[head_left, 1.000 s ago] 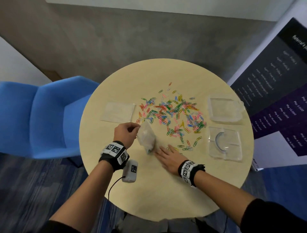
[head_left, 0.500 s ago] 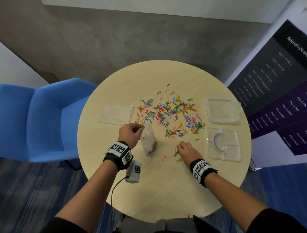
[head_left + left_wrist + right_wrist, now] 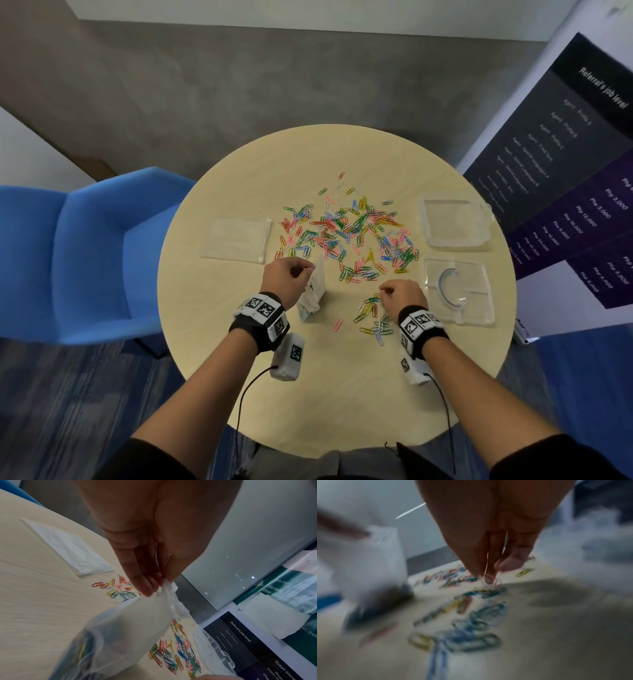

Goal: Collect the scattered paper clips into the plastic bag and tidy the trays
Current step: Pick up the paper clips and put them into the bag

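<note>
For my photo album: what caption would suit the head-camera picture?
Left hand holds a plastic bag upright while the right hand gathers paper clips beside two trays.

Soft, even room light falls on my round pale wooden table [image 3: 342,394], casting faint shadows. My head view bends at its edges. My right wrist view is heavily motion-blurred; my left stays sharper, its nearest parts unfocused.

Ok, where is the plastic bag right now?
In the head view the plastic bag stands near the table's near-centre, its top pinched by the left hand, just left of the right hand.
</note>
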`<state>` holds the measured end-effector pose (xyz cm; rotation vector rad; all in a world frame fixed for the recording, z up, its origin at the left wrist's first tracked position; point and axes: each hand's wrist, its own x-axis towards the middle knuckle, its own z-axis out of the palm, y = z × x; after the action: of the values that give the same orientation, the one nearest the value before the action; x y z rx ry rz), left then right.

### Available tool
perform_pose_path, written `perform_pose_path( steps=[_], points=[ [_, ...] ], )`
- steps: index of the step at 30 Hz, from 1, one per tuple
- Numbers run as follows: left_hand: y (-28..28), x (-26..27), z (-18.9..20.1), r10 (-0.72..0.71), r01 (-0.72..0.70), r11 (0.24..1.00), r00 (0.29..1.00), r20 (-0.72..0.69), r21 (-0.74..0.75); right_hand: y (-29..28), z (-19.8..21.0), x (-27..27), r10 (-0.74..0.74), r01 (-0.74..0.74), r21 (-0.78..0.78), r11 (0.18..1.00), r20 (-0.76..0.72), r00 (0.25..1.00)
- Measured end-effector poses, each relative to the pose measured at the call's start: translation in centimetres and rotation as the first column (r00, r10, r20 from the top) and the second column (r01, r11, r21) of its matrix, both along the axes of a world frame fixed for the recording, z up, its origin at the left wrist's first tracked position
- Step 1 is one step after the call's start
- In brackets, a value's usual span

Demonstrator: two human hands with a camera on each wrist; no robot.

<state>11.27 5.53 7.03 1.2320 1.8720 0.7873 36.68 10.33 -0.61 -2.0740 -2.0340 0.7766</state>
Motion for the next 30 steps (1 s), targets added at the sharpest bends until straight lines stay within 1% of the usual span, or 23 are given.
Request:
perform_pose_path(
  steps=[2, 5, 7, 9, 10, 11, 13, 14, 15, 17, 22, 24, 27, 28, 30],
  points=[
    [-0.1, -0.1, 0.0, -0.005, 0.005, 1.0, 1.0, -0.006, 0.001, -0.5, 0.1, 0.5, 0.1, -0.103, 0.014, 0.995, 0.133, 0.986],
    [-0.2, -0.4, 0.0, -0.008, 0.008, 1.0, 1.0, -0.022, 0.006, -1.2, -0.2, 1.5, 0.146, -0.139, -0.048, 0.989, 0.219, 0.965],
    [-0.2, -0.8, -0.2, -0.005, 0.005, 1.0, 1.0, -0.022, 0.001, -2.0, -0.5, 1.9, 0.251, -0.235, -0.1, 0.967, 0.22, 0.943],
    [-0.2, -1.0, -0.4, -0.001, 0.001, 1.0, 1.0, -0.025, -0.002, -2.7, -0.4, 2.2, 0.358, -0.342, -0.123, 0.932, 0.154, 0.921],
    [-0.2, -1.1, -0.5, 0.002, -0.002, 1.0, 1.0, -0.028, -0.002, -3.1, -0.2, 2.3, 0.373, -0.358, -0.129, 0.925, 0.128, 0.919],
    [-0.2, -1.1, -0.5, 0.004, -0.004, 1.0, 0.999, -0.032, -0.004, -3.4, 0.0, 2.7, 0.34, -0.326, -0.128, 0.937, 0.115, 0.933],
    [-0.2, -1.2, -0.6, 0.006, -0.007, 1.0, 1.0, -0.03, -0.006, -4.0, 0.1, 3.4, 0.183, -0.164, -0.167, 0.972, 0.102, 0.978],
    [-0.3, -1.3, -0.7, 0.006, -0.006, 1.0, 0.999, -0.031, -0.006, -4.4, 0.1, 3.5, 0.111, -0.087, -0.214, 0.973, 0.101, 0.989],
    [-0.4, -1.3, -0.7, 0.006, -0.006, 1.0, 1.0, -0.031, -0.008, -4.9, -0.1, 3.3, 0.07, -0.043, -0.257, 0.966, 0.099, 0.993],
    [-0.5, -1.3, -0.8, 0.013, -0.014, 1.0, 1.0, -0.021, -0.008, -5.7, -0.8, 2.3, 0.057, -0.034, -0.277, 0.96, 0.075, 0.996],
    [-0.6, -1.3, -1.0, 0.017, -0.018, 1.0, 0.999, -0.029, -0.017, -5.4, -1.7, -1.0, 0.015, -0.015, -0.168, 0.986, 0.001, 1.0],
    [-0.7, -1.2, -1.0, 0.012, -0.012, 1.0, 0.999, -0.033, -0.014, -5.1, -1.8, -1.9, 0.024, -0.019, -0.13, 0.991, 0.038, 0.999],
    [-0.8, -1.0, -1.0, 0.013, -0.013, 1.0, 1.0, -0.026, -0.009, -5.2, -1.9, -2.8, 0.102, -0.096, -0.065, 0.993, 0.106, 0.989],
    [-0.8, -0.9, -1.0, 0.011, -0.012, 1.0, 1.0, -0.023, -0.011, -5.3, -2.0, -3.0, 0.11, -0.106, -0.045, 0.993, 0.09, 0.99],
    [-0.9, -0.8, -1.1, 0.007, -0.008, 1.0, 1.0, -0.018, -0.013, -5.7, -2.1, -3.3, 0.079, -0.079, -0.003, 0.997, 0.004, 0.997]
  ],
)
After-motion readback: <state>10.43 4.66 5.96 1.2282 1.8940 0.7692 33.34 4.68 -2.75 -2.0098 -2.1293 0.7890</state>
